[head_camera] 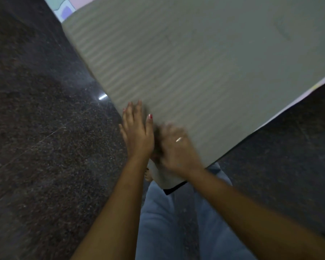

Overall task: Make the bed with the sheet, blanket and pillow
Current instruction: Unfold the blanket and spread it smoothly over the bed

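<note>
Left grip (137, 134) flat, sheet (195, 62) corner beneath

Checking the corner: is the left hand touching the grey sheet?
Touching. Head view shows the left hand flat on the grey sheet at its near corner.

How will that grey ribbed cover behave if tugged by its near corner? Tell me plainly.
Probably floppy: the grey ribbed cover folds down at its near corner, beside the left hand. Likely light, since it lies thin and flat. Its ribs may grip, so it should not slip easily.
</note>
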Demonstrator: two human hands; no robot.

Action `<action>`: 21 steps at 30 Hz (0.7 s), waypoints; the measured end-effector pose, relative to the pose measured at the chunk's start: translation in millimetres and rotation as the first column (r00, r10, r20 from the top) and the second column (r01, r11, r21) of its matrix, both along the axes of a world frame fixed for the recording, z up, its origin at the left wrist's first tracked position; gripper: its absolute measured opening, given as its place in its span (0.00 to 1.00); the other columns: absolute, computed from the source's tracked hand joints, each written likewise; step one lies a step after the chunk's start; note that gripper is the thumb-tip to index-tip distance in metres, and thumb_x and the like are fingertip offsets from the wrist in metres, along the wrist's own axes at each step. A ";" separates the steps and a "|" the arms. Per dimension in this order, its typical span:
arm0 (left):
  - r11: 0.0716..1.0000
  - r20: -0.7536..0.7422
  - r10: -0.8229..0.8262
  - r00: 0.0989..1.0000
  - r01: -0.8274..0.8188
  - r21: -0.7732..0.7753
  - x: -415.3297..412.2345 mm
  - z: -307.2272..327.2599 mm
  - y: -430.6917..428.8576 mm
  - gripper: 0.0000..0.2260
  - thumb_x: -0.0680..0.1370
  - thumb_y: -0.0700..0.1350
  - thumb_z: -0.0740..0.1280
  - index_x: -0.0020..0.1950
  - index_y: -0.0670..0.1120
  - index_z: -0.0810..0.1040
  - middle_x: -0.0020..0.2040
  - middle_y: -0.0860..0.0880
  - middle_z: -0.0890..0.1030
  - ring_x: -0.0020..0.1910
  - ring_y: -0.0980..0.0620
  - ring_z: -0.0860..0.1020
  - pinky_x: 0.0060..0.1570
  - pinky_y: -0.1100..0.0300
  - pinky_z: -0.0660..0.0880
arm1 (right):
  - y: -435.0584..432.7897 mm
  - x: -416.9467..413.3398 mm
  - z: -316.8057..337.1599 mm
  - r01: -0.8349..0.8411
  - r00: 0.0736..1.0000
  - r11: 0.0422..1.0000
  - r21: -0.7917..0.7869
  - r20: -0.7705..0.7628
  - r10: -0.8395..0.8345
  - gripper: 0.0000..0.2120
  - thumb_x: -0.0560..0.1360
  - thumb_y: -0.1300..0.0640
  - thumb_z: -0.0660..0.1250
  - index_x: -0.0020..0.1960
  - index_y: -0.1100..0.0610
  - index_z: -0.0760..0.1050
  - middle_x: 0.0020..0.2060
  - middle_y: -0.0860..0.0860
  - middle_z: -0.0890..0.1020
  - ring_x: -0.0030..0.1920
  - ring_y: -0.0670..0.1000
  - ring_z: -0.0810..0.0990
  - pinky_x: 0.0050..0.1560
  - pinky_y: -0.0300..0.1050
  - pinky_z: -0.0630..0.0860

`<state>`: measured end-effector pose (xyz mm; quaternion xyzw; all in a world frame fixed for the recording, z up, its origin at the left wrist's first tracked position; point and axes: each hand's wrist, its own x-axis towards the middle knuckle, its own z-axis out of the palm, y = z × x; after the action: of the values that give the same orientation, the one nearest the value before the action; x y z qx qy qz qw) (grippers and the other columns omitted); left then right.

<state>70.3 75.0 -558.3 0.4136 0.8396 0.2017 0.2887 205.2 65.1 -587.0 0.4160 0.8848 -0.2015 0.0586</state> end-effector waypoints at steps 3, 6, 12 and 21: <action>0.993 -0.016 -0.114 0.993 0.113 -0.036 13.4 1.5 16.7 0.22 0.81 0.54 0.53 0.75 0.53 0.60 0.78 0.50 0.54 0.77 0.51 0.48 0.72 0.41 0.45 | -62.6 -22.5 11.7 -0.181 0.982 0.858 -0.481 -0.044 0.183 0.47 0.66 0.21 0.48 0.62 0.60 0.72 0.58 0.57 0.80 0.60 0.58 0.78 0.57 0.47 0.73; 0.977 0.012 -0.174 0.985 0.174 -0.124 20.8 1.7 34.2 0.19 0.82 0.53 0.53 0.74 0.54 0.64 0.78 0.51 0.55 0.77 0.51 0.48 0.71 0.40 0.42 | -43.7 -19.9 28.0 -0.289 0.957 0.896 -0.338 -0.106 0.269 0.20 0.70 0.37 0.67 0.46 0.54 0.83 0.44 0.51 0.85 0.43 0.51 0.81 0.44 0.31 0.67; 0.975 0.035 -0.177 0.984 0.180 -0.128 55.0 1.8 89.2 0.20 0.83 0.55 0.50 0.74 0.55 0.62 0.78 0.51 0.55 0.77 0.51 0.48 0.71 0.40 0.39 | 71.5 35.9 2.4 -0.351 0.847 0.926 0.137 -0.375 0.376 0.14 0.75 0.54 0.60 0.48 0.60 0.82 0.45 0.58 0.84 0.47 0.59 0.82 0.48 0.50 0.79; 0.940 -0.139 -0.039 0.990 -0.011 -0.340 124.2 -18.2 151.9 0.26 0.81 0.60 0.50 0.78 0.56 0.49 0.79 0.48 0.44 0.77 0.44 0.40 0.69 0.35 0.39 | 254.5 280.5 -7.8 0.239 0.941 0.939 0.249 0.179 -0.287 0.30 0.78 0.38 0.48 0.76 0.50 0.59 0.74 0.54 0.64 0.73 0.59 0.63 0.70 0.58 0.57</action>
<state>194.5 226.9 -576.5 0.3770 0.8774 0.0215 0.2960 485.8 319.6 -594.8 0.5540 0.8266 -0.0610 0.0779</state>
